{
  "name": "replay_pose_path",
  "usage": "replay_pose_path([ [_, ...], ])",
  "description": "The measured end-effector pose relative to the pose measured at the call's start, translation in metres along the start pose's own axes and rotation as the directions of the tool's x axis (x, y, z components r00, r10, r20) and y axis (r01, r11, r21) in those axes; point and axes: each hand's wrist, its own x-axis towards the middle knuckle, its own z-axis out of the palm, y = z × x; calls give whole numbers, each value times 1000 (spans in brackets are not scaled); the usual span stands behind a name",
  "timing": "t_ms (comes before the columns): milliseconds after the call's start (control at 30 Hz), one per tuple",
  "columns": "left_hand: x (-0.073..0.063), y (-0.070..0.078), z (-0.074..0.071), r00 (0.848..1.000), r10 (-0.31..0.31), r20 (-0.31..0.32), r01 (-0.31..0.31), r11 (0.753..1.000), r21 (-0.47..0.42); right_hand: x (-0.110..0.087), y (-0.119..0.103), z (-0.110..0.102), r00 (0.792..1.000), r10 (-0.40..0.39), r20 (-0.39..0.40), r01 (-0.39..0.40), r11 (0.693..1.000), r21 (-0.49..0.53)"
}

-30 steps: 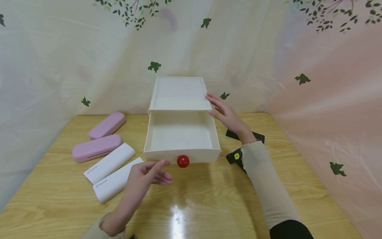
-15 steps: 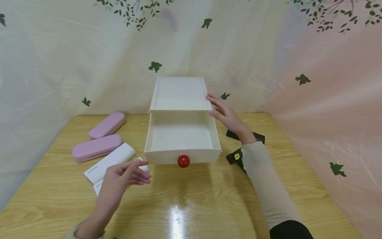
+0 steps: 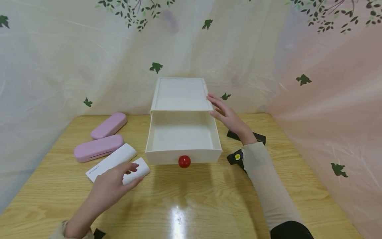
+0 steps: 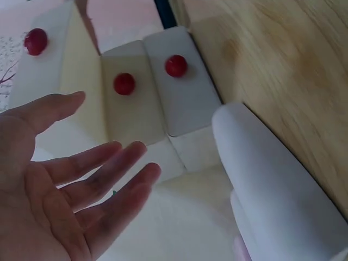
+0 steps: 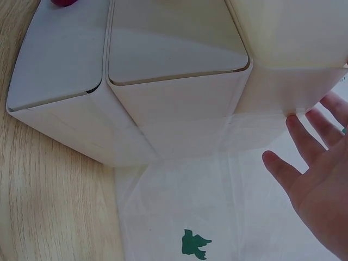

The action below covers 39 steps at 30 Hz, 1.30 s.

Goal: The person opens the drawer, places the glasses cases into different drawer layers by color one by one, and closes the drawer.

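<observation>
A white drawer unit (image 3: 180, 94) stands at the table's back, its top drawer (image 3: 182, 156) pulled out with a red round knob (image 3: 184, 161). My left hand (image 3: 108, 186) is over the nearer white glasses case (image 3: 140, 170), thumb and fingers spread apart and hiding part of it. In the left wrist view this hand (image 4: 81, 185) has nothing in its grasp, with a white case (image 4: 277, 174) to the right. My right hand (image 3: 228, 116) rests fingertips against the unit's right side, fingers extended. The right wrist view shows those fingers (image 5: 305, 142) at the upper drawer's section.
Another white glasses case (image 3: 114, 159) lies beside the first. Two pink cases (image 3: 108, 126) lie behind them on the left. Right of the unit are a black box-like object (image 3: 259, 137) and a black item with a yellow mark (image 3: 235, 157). A printed curtain (image 3: 125, 66) hangs behind the wooden table (image 3: 209, 205).
My left hand has moved left from the drawer front to over the nearer white case, turning palm-down. The right hand stays at the unit's side; the drawer remains pulled out.
</observation>
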Motion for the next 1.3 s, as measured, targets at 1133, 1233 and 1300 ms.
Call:
replay_pose_path([
  [1133,3,-63,20,957,-101,273,39,973,226,1,1,2,1000,0,-1,0,998,55],
  [1233,2,-65,21,961,-80,263,19,974,226,0,2,2,1000,-3,-2,3,998,64],
  [1300,2,-66,22,965,-69,251,10,973,230,0,3,1,1000,-7,-3,7,998,66],
])
